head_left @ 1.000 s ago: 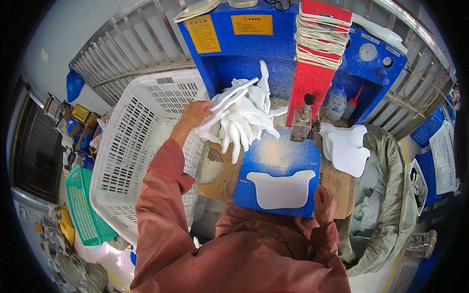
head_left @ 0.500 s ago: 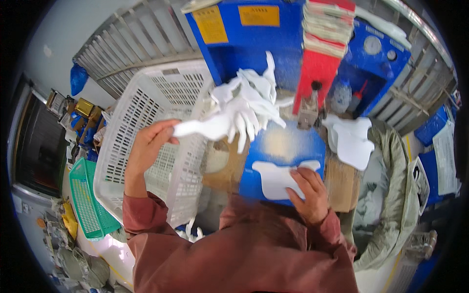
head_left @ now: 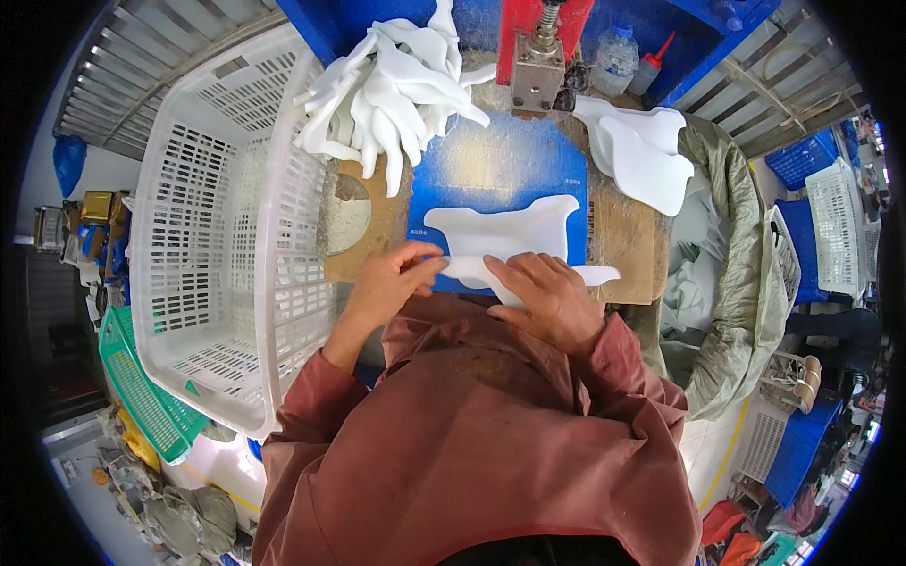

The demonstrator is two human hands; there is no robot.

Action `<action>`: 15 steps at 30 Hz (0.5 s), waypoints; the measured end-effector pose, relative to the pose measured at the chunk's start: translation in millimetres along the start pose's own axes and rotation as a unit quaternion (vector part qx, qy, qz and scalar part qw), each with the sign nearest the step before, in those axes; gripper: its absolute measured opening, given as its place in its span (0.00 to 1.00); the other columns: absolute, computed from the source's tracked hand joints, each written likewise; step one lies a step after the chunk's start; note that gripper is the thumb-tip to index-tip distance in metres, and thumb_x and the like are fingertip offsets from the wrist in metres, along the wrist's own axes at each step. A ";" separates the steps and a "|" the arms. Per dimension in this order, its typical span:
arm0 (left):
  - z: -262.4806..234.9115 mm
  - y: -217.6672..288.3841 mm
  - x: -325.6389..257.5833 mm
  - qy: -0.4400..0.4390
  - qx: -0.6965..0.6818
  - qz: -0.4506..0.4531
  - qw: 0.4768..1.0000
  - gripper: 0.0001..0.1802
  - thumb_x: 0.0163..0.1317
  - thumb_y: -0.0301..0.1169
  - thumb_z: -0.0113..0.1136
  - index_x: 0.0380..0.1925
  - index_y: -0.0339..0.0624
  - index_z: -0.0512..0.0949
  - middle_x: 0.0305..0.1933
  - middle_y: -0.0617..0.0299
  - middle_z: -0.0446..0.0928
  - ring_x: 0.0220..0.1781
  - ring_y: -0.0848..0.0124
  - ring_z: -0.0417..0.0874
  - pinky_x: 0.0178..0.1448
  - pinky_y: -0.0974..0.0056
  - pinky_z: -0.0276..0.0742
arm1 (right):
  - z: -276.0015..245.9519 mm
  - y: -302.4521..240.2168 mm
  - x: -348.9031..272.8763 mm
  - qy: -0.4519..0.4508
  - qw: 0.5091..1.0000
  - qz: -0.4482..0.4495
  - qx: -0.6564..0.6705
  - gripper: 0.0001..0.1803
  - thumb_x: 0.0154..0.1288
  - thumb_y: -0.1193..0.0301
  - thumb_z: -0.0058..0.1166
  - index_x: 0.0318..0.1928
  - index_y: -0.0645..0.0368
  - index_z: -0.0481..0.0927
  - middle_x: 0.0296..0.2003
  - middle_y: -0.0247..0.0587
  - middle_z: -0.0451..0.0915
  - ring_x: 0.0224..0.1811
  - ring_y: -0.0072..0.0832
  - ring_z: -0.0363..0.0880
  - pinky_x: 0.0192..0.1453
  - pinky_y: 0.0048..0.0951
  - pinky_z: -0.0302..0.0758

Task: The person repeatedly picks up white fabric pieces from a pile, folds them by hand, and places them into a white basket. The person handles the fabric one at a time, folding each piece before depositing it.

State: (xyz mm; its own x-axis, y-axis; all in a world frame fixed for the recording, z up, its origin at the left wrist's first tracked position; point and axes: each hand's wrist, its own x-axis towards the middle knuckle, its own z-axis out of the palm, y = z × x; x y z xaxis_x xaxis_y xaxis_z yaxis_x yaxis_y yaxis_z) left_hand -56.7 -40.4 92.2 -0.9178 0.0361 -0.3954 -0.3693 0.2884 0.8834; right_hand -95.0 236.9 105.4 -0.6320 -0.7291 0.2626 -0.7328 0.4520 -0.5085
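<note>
A white curved cut-out piece [head_left: 475, 272] is stretched between my hands at the near edge of the bench. My left hand [head_left: 387, 288] pinches its left end between thumb and fingers. My right hand [head_left: 550, 300] is closed over its right part, with the thumb on top and the tip sticking out past the fingers. Just beyond, a second white piece [head_left: 505, 231] of similar wavy outline lies flat on the blue board [head_left: 552, 156]. A heap of white pieces [head_left: 396, 90] is piled at the far left, and a few overlapping white pieces [head_left: 651, 160] lie at the right.
A metal machine head [head_left: 538, 74] on a red column stands behind the board. Near it are a clear bottle [head_left: 615, 61] and a red-tipped bottle [head_left: 651, 66]. A white slatted basket [head_left: 269, 311] is at my left, and an open grey-green sack [head_left: 746, 283] at my right.
My left hand has come right and nearer from the basket side, bringing a white piece. My right hand has shifted from the flat piece onto the held one. The view has tilted downward.
</note>
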 end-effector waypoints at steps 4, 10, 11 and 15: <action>0.9 -27.4 28.8 0.011 -0.113 0.068 0.991 0.15 0.75 0.32 0.63 0.57 0.37 0.84 0.44 0.60 0.87 0.41 0.71 0.89 0.49 0.66 0.87 | 13.4 17.7 10.4 -0.008 0.999 0.007 -0.046 0.36 0.57 0.63 0.72 0.67 0.51 0.76 0.43 0.40 0.76 0.43 0.41 0.80 0.49 0.41 0.79; -5.0 -48.7 57.7 0.055 -0.083 0.036 0.994 0.17 0.73 0.31 0.65 0.58 0.35 0.83 0.48 0.55 0.88 0.44 0.69 0.91 0.49 0.66 0.86 | 31.1 42.4 40.3 -0.014 0.997 0.004 -0.082 0.34 0.56 0.64 0.73 0.65 0.50 0.78 0.42 0.38 0.76 0.43 0.39 0.80 0.49 0.41 0.80; -2.3 -50.0 60.8 0.082 -0.024 0.056 0.995 0.16 0.72 0.30 0.65 0.57 0.36 0.84 0.48 0.55 0.88 0.43 0.67 0.91 0.47 0.65 0.86 | 34.3 46.0 43.9 -0.021 0.996 0.001 -0.085 0.34 0.57 0.64 0.72 0.65 0.50 0.78 0.42 0.38 0.76 0.43 0.39 0.80 0.49 0.41 0.80; 5.3 -52.7 72.0 0.184 0.160 0.163 0.956 0.12 0.69 0.30 0.67 0.49 0.39 0.87 0.45 0.54 0.86 0.39 0.59 0.89 0.44 0.60 0.83 | 44.0 59.5 53.4 -0.058 0.994 0.013 -0.089 0.31 0.60 0.63 0.71 0.64 0.51 0.78 0.43 0.40 0.75 0.44 0.40 0.80 0.49 0.41 0.80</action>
State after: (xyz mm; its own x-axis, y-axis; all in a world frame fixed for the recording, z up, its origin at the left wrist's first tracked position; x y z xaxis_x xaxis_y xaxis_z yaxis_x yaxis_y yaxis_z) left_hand -102.5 -47.9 15.9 -0.9875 -0.1481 0.0549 -0.0453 0.5990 0.7995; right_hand -161.3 202.2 53.1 -0.6263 -0.7650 0.1502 -0.7558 0.5485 -0.3577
